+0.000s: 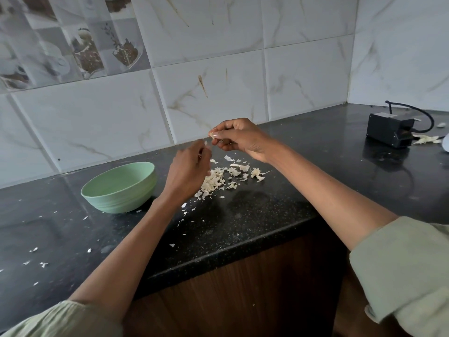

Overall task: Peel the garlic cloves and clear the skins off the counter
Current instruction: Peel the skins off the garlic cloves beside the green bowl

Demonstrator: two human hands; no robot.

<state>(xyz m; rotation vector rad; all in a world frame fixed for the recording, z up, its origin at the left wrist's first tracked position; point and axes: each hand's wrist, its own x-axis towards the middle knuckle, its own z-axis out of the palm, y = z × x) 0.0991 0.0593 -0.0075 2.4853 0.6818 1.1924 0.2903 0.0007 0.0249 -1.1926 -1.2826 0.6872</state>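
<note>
Pinched in the curled fingertips of the right hand (239, 138), a garlic clove (211, 135) is held above the black counter (267, 215), only its pale tip showing and pointing left; its long axis is mostly hidden. Just left and lower, the left hand (188, 172), blurred, has its fingers curled and pinches a small flake of skin (206, 143). Both forearms reach in from the near edge, sleeves pushed up. Below the hands lies a heap of garlic skins (218, 180), with loose flakes scattered nearer and to the left. Left of the heap stands a green bowl (119, 187); nothing shows in the visible part of its inside.
</note>
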